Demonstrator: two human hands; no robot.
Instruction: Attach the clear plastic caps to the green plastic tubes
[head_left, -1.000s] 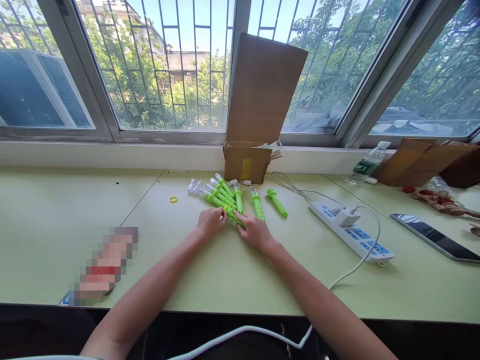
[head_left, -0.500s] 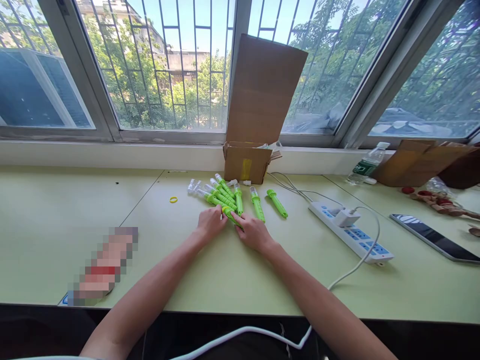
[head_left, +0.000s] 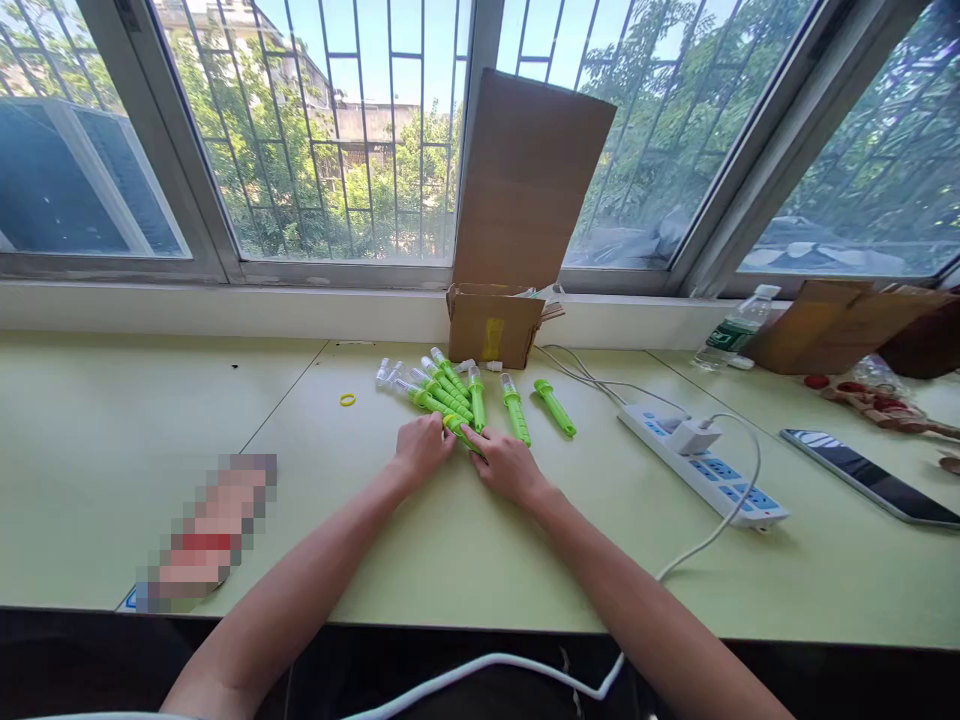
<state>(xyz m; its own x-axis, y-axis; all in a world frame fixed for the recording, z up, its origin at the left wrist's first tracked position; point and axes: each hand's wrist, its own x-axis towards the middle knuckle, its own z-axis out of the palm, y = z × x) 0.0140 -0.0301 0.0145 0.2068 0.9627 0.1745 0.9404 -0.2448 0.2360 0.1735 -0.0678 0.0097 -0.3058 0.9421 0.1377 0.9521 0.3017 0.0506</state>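
Both my hands meet over one green plastic tube [head_left: 464,436] with a yellow ring at its far end. My left hand [head_left: 424,443] is closed at the ringed end, fingertips pinching there. My right hand [head_left: 510,464] grips the tube's body, the fingers laid along it. Just beyond lie several similar green tubes with clear caps [head_left: 447,385] in a fanned heap. To the right rest a capped green tube [head_left: 515,410] and a green tube without a clear cap [head_left: 555,407]. A loose yellow ring [head_left: 347,399] lies to the left of the heap.
An open cardboard box [head_left: 495,330] stands behind the tubes against the sill. To the right are a white power strip [head_left: 701,465] with cables, a phone [head_left: 870,475] and a plastic bottle [head_left: 736,328]. A blurred-out item [head_left: 206,535] lies at the front left.
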